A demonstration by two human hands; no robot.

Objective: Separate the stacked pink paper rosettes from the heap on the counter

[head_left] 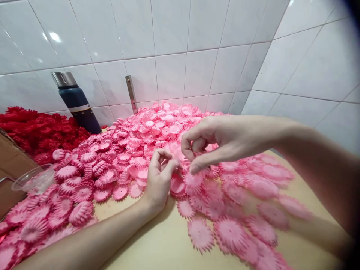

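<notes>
In the middle of the head view, my left hand (160, 178) is closed, thumb against the curled fingers. Whatever its fingertips pinch is too small and blurred to name; a pale pink smear shows beside them. My right hand (218, 140) reaches in from the right, just above and beside it. Its fingers are curled, with the thumb tip close to the index fingertip, and any thing between them cannot be made out. Both hands are over a heap of pink fringed flower discs (140, 142), round with small centre holes. Looser pink discs (201, 234) lie below my right hand.
Red fringed pieces (42, 131) are piled at the left. A dark blue bottle (80, 107) with a steel cap leans behind them. At the left edge are a clear plastic cup (33, 180) and a cardboard box (12, 161). A metal strip (131, 93) stands against the tiled wall (171, 33).
</notes>
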